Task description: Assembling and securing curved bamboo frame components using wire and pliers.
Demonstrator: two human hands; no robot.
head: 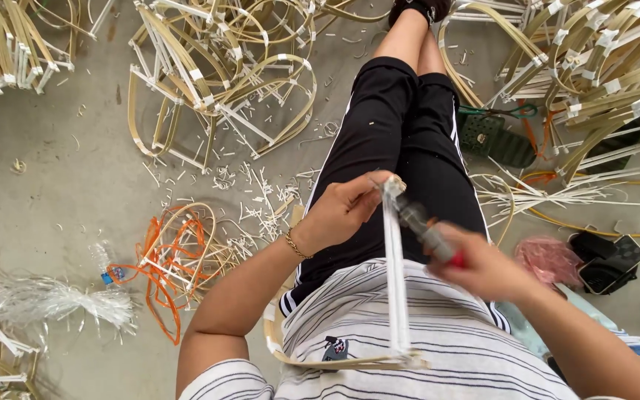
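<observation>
My left hand (342, 211) pinches the top end of a pale bamboo strip frame (395, 281) wrapped in white tape, held upright over my lap. My right hand (483, 267) is blurred and grips a tool with a red handle and grey metal head (427, 230), its tip close to the strip's upper part. The frame's lower curve (335, 363) rests against my striped shirt. A gold bracelet sits on my left wrist.
Piles of curved bamboo frames (216, 67) lie on the concrete floor ahead, with another pile of frames (601, 74) at right. An orange-bound frame (172, 259) and clear plastic strands (53, 304) sit left. A phone (609, 259), pink bag (550, 259) and green sandal (494, 137) lie right.
</observation>
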